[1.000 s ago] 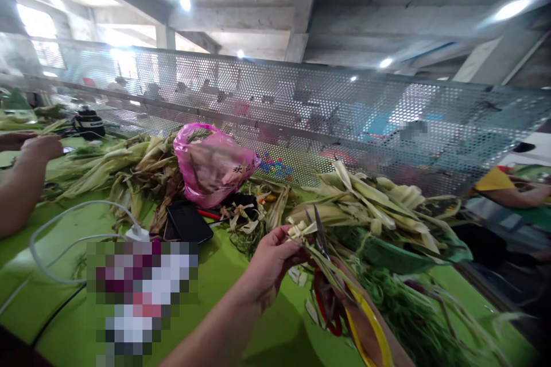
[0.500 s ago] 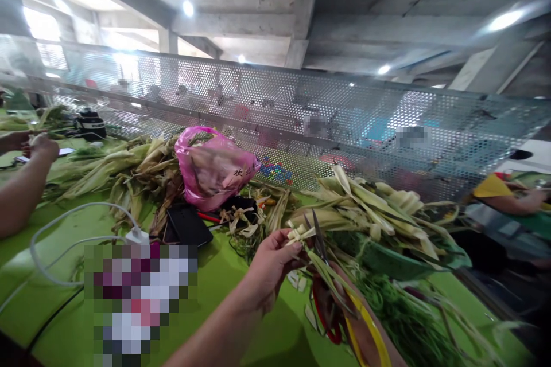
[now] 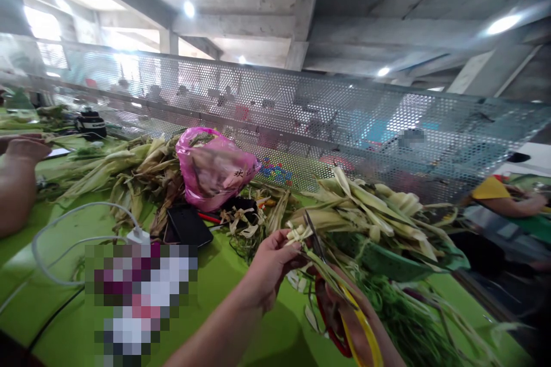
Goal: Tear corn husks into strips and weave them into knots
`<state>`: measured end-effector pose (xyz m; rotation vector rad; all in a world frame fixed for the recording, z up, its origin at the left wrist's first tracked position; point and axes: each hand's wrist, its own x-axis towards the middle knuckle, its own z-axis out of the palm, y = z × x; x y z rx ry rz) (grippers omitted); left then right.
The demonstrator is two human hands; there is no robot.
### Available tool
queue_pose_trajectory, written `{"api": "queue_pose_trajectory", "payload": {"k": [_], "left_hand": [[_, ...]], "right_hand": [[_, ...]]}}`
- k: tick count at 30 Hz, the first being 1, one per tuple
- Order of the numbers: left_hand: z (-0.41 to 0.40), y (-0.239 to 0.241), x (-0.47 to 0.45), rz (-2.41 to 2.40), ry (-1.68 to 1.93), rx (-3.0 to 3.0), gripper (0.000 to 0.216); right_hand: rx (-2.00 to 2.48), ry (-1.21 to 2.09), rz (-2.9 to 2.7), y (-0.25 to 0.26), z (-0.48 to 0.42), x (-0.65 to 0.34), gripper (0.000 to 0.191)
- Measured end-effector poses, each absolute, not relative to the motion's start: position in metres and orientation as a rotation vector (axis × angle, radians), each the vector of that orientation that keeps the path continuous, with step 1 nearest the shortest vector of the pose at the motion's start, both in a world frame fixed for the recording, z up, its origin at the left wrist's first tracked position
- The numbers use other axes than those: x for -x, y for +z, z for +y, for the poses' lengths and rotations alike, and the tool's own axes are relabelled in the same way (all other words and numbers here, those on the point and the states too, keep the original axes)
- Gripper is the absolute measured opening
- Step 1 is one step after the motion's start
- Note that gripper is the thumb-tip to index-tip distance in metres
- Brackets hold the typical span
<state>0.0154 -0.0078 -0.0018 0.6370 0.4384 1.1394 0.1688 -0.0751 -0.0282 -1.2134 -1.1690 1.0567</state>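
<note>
My left hand (image 3: 271,266) is closed in a pinch on a small plaited piece of pale corn husk (image 3: 297,233), with long strips trailing from it toward the lower right. In my right hand (image 3: 359,315) is a pair of scissors (image 3: 317,239). A red loop and a yellow strip show around that hand; part of its fingers is hidden behind the husk strips. The blades point up and lie together, right beside the plaited piece. Just beyond both hands, a heap of corn husks (image 3: 365,206) rests over a green basket (image 3: 400,264).
A pink plastic bag (image 3: 215,169) and a black phone (image 3: 189,225) lie on the green table (image 3: 224,309). More husks (image 3: 133,166) spread to the left. Green strands (image 3: 400,315) lie at right. A co-worker's arm (image 3: 19,178) is at far left. A perforated metal screen (image 3: 275,109) stands behind.
The scissor blades have come together from a slightly parted position, and my right hand has tightened on the handles. The left hand stays put. The co-worker's hands at far left have shifted left.
</note>
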Motion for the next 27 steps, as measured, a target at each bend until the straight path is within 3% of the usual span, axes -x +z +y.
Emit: {"api": "queue_pose_trajectory", "payload": {"k": [9,14,18,27], "left_hand": [[0.003,-0.008,-0.01,0.46,1.136,-0.656,0.039],[0.005,-0.009,-0.009,0.481,1.157,-0.716,0.038],[0.002,-0.009,-0.014,0.517,1.144,-0.741,0.037],[-0.011,-0.016,-0.029,0.489,0.987,-0.847,0.032]], "right_hand": [[1.456,0.653,-1.46,-0.018,-0.045,-0.196,0.037],[1.807,0.386,-1.815,-0.028,-0.035,-0.222,0.038],[1.755,0.265,-1.785,-0.016,-0.044,-0.221,0.033],[1.491,0.687,-1.456,0.001,-0.057,-0.19,0.031]]}}
